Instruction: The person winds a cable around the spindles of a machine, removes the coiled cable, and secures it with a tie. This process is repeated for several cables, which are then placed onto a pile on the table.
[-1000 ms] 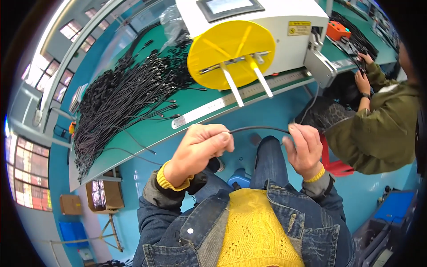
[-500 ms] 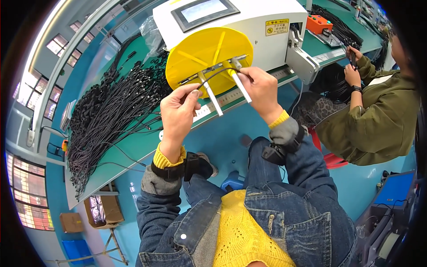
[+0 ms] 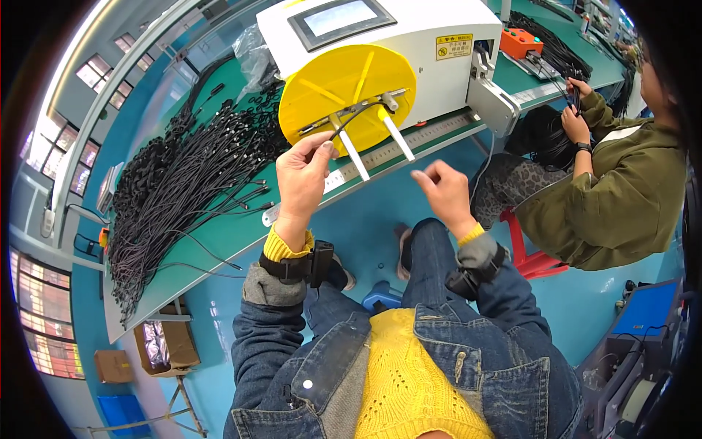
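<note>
My left hand [image 3: 303, 179] pinches a thin black cable [image 3: 356, 115] in front of the yellow round plate [image 3: 307, 91] of a white machine. From those fingertips the cable arcs over the two pale prongs that stick out of the plate, toward a small metal clamp [image 3: 391, 101] at the plate's right side. My left fingers are close to the left prong [image 3: 351, 151]. Below and to the right of the right prong [image 3: 398, 137], my right hand [image 3: 447, 192] hovers off the machine, fingers loosely curled and thumb apart, with nothing visible in it.
A large heap of black cables [image 3: 172, 190] covers the green bench [image 3: 175, 282] on the left. A metal ruler [image 3: 380, 155] runs along the bench edge. At right sits a co-worker [image 3: 607, 190] handling black cables, beside an orange button box [image 3: 521, 44]. Cardboard boxes [image 3: 113, 366] stand at lower left.
My right hand has let go of the cable and drawn back, down and to the right, from the prongs. My left hand keeps its pinch near the left prong.
</note>
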The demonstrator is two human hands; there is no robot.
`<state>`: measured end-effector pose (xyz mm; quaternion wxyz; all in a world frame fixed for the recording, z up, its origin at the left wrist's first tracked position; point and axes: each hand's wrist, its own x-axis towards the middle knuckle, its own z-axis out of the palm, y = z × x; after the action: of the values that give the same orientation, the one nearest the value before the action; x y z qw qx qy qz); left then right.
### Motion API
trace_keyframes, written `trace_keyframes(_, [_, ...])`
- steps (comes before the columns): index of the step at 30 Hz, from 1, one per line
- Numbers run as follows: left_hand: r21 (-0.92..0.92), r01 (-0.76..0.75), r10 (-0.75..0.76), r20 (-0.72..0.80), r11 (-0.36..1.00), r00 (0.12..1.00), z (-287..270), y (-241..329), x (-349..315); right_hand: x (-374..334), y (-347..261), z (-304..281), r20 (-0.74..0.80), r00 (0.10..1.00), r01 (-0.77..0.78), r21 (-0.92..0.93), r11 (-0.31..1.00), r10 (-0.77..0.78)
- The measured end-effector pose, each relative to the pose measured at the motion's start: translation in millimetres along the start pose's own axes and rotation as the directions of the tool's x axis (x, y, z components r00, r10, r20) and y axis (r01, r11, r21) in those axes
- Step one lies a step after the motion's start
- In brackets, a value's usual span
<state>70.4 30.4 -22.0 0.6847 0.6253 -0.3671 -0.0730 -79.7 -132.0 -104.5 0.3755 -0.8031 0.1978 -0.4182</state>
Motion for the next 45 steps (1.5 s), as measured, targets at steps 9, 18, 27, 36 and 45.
trace_keyframes(9, [0.132, -0.102, 0.109, -0.042, 0.986, 0.993, -1.2, 5.8, -10.5, -73.1, 35.5, -27.4, 0.307, 0.888, -0.358, -0.008, 0.934, 0.343])
trace_keyframes(18, [0.626, -0.409, 0.413, 0.149, 0.664, 0.899, 8.5, 31.0, -29.3, -87.1, 44.1, -24.8, 0.423, 0.809, -0.458, 0.015, 0.889, 0.409])
trace_keyframes(27, [0.566, -0.323, 0.311, 0.120, 0.759, 0.943, 17.9, 25.1, -46.8, -88.2, 45.1, -17.9, 0.419, 0.791, -0.511, 0.049, 0.858, 0.447])
trace_keyframes(36, [0.721, -0.492, 0.425, 0.295, 0.489, 0.856, 36.9, 35.3, -34.4, -59.7, 23.8, -28.2, 0.408, 0.852, -0.389, 0.077, 0.918, 0.327])
trace_keyframes(45, [0.848, -0.528, 0.467, 0.480, -0.031, 0.743, 61.0, 59.9, -27.9, 16.3, -63.2, -17.2, -0.036, 0.991, 0.137, 0.275, 0.952, -0.132])
